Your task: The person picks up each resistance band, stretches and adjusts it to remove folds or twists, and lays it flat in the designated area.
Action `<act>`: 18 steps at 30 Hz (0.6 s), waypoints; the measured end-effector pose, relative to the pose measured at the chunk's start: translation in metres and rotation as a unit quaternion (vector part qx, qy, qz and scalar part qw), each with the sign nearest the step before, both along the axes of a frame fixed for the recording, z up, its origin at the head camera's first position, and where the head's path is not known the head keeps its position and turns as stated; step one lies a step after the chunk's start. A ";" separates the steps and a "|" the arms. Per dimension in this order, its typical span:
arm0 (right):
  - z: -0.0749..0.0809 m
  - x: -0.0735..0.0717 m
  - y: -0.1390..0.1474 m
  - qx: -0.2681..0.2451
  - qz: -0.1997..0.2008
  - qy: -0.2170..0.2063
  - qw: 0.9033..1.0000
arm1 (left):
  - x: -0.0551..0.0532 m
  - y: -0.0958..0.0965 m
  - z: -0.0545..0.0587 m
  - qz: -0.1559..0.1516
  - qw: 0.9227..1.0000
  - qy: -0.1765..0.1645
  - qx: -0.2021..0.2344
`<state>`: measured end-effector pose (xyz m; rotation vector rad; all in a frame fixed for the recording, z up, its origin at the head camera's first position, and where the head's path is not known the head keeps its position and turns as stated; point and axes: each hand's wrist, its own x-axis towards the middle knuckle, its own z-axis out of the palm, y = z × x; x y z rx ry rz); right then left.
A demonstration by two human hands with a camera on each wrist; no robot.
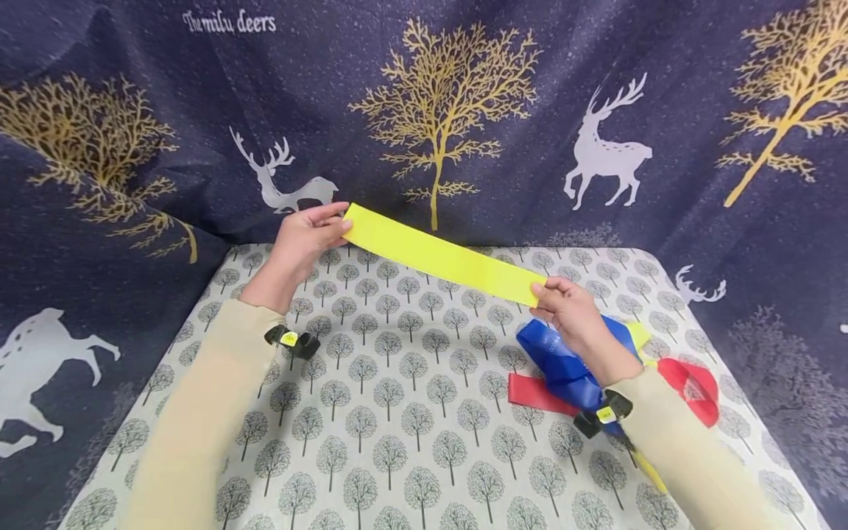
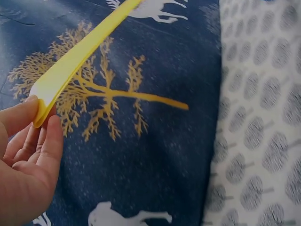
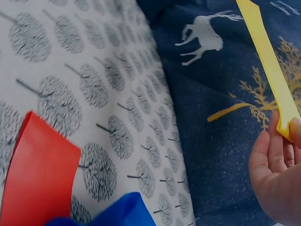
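A yellow stretch band (image 1: 444,259) hangs above the table, slanting down from left to right between my two hands. My left hand (image 1: 310,234) pinches its higher end between thumb and fingers. At the lower end, my right hand (image 1: 568,308) grips it the same way. In the left wrist view the yellow band (image 2: 84,56) shows doubled edges at the pinched end. The right wrist view has the band (image 3: 268,56) running up and away from the fingertips. Under my right forearm lie a blue band (image 1: 553,357) and a red band (image 1: 539,394), partly hidden by the arm.
The table is covered by a white cloth (image 1: 397,412) printed with trees. More red band (image 1: 692,390) and some yellow strip (image 1: 649,471) lie at the right by my sleeve. Behind the table hangs a dark blue curtain (image 1: 503,177) with deer and golden trees.
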<state>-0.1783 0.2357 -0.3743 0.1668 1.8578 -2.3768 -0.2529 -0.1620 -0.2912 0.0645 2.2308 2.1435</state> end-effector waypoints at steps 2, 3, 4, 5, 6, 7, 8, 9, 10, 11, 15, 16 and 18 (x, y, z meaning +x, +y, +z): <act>0.003 0.001 0.000 0.015 0.015 -0.002 1.000 | 0.003 -0.006 -0.004 -0.007 0.999 -0.009 -0.032; 0.004 0.001 0.000 0.024 0.024 -0.002 0.999 | 0.004 -0.010 -0.006 -0.012 0.999 -0.010 -0.044; 0.004 0.001 -0.001 0.031 0.031 -0.005 0.999 | 0.006 -0.013 -0.009 -0.018 0.998 -0.010 -0.059; 0.004 0.001 -0.001 0.042 0.039 -0.006 0.998 | 0.007 -0.017 -0.013 -0.025 0.997 -0.008 -0.072; 0.004 0.001 -0.001 0.054 0.046 -0.006 0.997 | 0.008 -0.020 -0.017 -0.032 0.996 -0.008 -0.080; 0.003 0.001 -0.002 0.065 0.052 -0.009 0.997 | 0.009 -0.023 -0.021 -0.039 0.995 -0.010 -0.087; 0.002 0.000 -0.002 0.074 0.055 -0.013 0.996 | 0.011 -0.026 -0.025 -0.047 0.994 -0.012 -0.094; 0.002 0.000 -0.001 0.083 0.058 -0.017 0.995 | 0.012 -0.028 -0.029 -0.054 0.993 -0.014 -0.100; 0.001 -0.001 -0.001 0.090 0.061 -0.021 0.994 | 0.013 -0.030 -0.033 -0.059 0.992 -0.018 -0.109; 0.000 -0.002 -0.001 0.096 0.064 -0.026 0.993 | 0.014 -0.032 -0.038 -0.064 0.991 -0.024 -0.116; -0.006 -0.007 0.000 0.116 0.075 -0.047 0.989 | 0.020 -0.036 -0.059 -0.067 0.986 -0.047 -0.145; -0.008 -0.008 0.000 0.120 0.080 -0.053 0.988 | 0.022 -0.037 -0.064 -0.070 0.985 -0.055 -0.150; -0.014 -0.008 0.000 0.126 0.090 -0.065 0.986 | 0.026 -0.038 -0.075 -0.070 0.982 -0.075 -0.156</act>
